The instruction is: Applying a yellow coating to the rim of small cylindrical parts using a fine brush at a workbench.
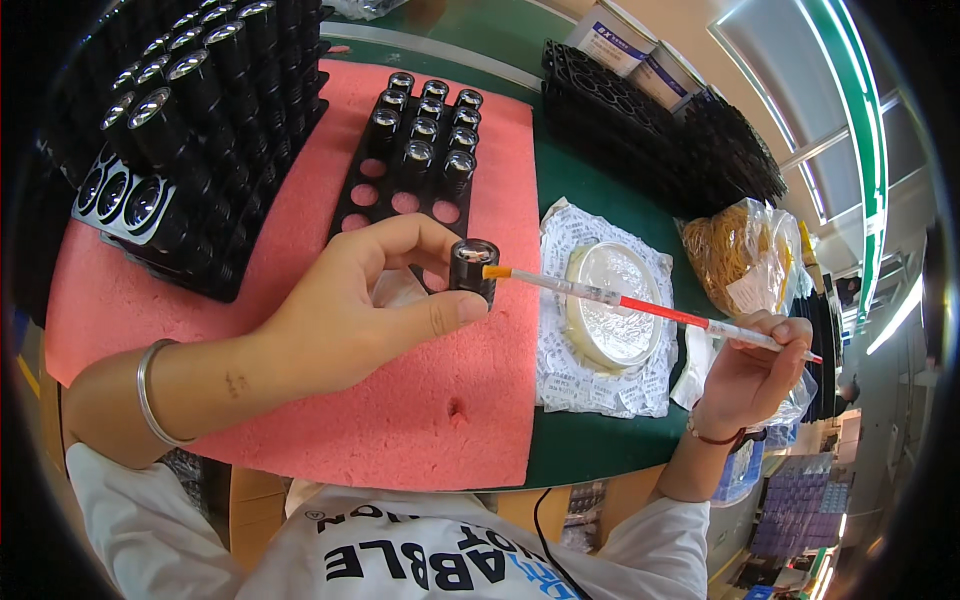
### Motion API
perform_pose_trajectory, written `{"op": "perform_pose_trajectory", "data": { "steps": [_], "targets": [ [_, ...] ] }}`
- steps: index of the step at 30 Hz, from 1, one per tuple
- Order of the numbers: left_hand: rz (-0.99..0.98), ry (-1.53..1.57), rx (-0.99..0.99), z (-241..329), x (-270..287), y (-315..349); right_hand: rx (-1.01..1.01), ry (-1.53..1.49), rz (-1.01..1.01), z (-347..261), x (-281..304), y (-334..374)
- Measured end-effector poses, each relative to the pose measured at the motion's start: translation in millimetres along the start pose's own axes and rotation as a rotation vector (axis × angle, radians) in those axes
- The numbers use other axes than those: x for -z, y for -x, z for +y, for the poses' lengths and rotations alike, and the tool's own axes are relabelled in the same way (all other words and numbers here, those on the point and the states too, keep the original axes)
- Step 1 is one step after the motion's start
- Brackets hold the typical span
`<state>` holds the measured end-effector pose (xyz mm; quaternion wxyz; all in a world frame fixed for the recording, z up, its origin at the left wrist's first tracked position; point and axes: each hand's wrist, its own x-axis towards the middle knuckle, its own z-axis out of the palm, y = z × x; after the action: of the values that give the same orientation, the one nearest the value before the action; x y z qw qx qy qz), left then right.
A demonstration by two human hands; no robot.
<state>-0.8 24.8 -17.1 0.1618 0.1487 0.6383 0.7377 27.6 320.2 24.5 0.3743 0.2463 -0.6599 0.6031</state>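
Between the thumb and fingers of my left hand is a short black cylinder with a shiny rim, its open end facing up. My right hand pinches the far end of a long thin brush with a red and clear handle. The brush's yellowish tip is at the cylinder's side, near the rim; whether it touches cannot be told. Behind my left hand stands a black holed tray with several similar cylinders upright in it and some round holes showing the pink mat below.
A pink foam mat lies on the green table. On printed paper right of it sits a round white lid or dish. Stacked cylinders rise at left. Black trays, cans and bagged rubber bands stand at back right.
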Motion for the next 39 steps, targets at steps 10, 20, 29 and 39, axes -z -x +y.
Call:
{"op": "perform_pose_trajectory", "data": {
  "steps": [10, 20, 29, 39],
  "targets": [
    [-0.064, -0.065, 0.057, -0.9, 4.1, 0.9, -0.118, -0.046, 0.006, 3.0, 2.3, -1.8],
    [-0.087, -0.111, 0.02, -0.7, 1.0, -1.1, -0.122, 0.014, 0.063, 7.9, 3.9, -4.1],
    [-0.07, -0.004, -0.015, 2.0, -1.8, 1.3, -0.245, -0.187, 0.247, 4.0, 1.6, -7.8],
    [-0.054, -0.092, 0.083, 6.9, -0.6, 2.1, -0.268, -0.256, 0.115, 2.1, 0.8, -2.1]
  ]
}}
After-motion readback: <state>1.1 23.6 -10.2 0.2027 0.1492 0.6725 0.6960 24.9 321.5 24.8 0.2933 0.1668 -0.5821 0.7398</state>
